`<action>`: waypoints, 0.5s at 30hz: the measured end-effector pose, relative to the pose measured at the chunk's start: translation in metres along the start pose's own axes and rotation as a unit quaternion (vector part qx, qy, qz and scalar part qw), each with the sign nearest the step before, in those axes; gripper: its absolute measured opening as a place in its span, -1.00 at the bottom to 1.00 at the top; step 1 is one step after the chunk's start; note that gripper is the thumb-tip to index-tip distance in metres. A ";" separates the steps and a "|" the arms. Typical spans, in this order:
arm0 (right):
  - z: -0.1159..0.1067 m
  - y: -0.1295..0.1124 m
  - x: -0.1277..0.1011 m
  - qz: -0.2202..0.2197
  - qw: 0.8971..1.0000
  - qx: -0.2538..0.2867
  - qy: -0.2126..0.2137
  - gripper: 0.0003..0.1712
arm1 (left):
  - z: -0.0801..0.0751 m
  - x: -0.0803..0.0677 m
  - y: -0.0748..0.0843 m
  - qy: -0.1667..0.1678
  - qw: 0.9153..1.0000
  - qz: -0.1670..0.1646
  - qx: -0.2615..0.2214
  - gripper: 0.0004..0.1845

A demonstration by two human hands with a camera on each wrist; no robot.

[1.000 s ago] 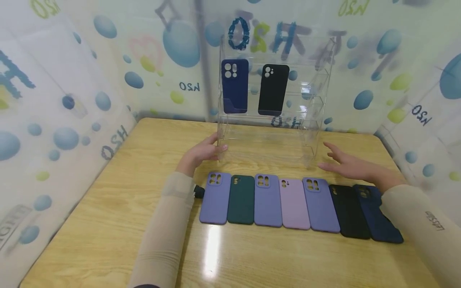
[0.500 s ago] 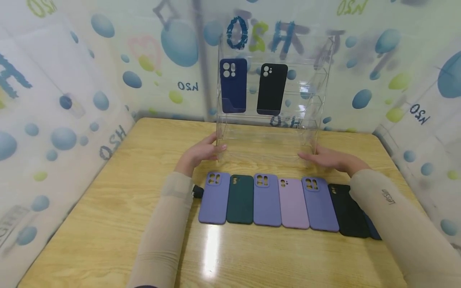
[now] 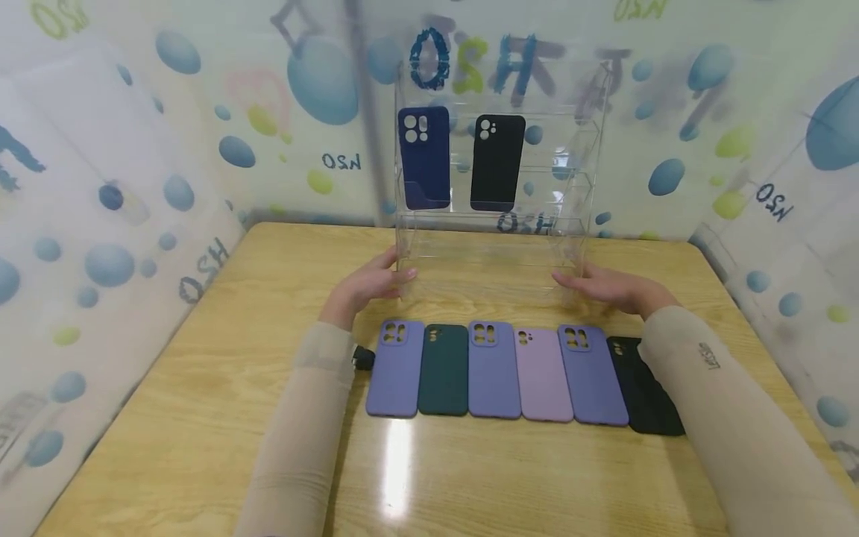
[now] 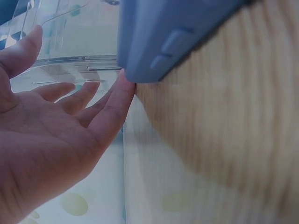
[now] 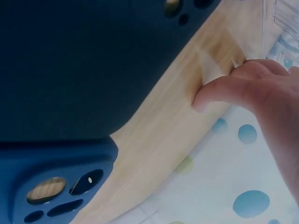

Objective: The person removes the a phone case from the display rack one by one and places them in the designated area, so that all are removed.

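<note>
A clear display rack stands tiered at the back of the table. My left hand holds its lower left side, thumb at the front; in the left wrist view the other fingers reach along behind. On the opposite side, my right hand grips the lower right edge, thumb in front. A navy phone case and a black phone case lean side by side on the rack. The right sleeve covers a blue phone case at the row's right end, visible in the right wrist view.
A row of phone cases lies before the rack: periwinkle, dark green, periwinkle, lilac, periwinkle and black. Patterned walls with blue bubbles border the wooden table.
My right hand has moved left from beside the rack and taken hold of its right side. My left hand stays on the left side. The head view has shifted slightly.
</note>
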State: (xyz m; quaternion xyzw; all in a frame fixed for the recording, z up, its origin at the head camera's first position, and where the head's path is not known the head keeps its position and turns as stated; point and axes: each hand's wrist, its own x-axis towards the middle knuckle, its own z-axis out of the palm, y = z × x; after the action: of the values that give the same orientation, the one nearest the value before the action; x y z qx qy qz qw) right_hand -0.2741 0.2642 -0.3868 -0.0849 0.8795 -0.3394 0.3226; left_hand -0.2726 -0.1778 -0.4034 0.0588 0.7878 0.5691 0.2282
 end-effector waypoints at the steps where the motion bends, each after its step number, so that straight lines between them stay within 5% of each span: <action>1: -0.001 0.000 0.000 -0.004 1.000 0.003 -0.003 0.25 | 0.000 -0.001 0.000 0.002 1.000 0.000 0.001 -0.12; 10: -0.003 0.003 0.000 0.014 1.000 0.002 -0.008 0.36 | -0.003 -0.004 -0.002 0.012 0.998 0.024 0.048 -0.15; 15: -0.005 0.005 -0.002 0.018 1.000 -0.006 0.002 0.37 | -0.003 -0.007 0.018 0.049 0.992 0.047 0.106 -0.18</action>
State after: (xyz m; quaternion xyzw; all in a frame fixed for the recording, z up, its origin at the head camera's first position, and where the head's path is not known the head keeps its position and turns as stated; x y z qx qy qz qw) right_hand -0.2755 0.2716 -0.3868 -0.0703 0.8834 -0.3289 0.3263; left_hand -0.2705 -0.1770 -0.3836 0.0920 0.8502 0.4947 0.1546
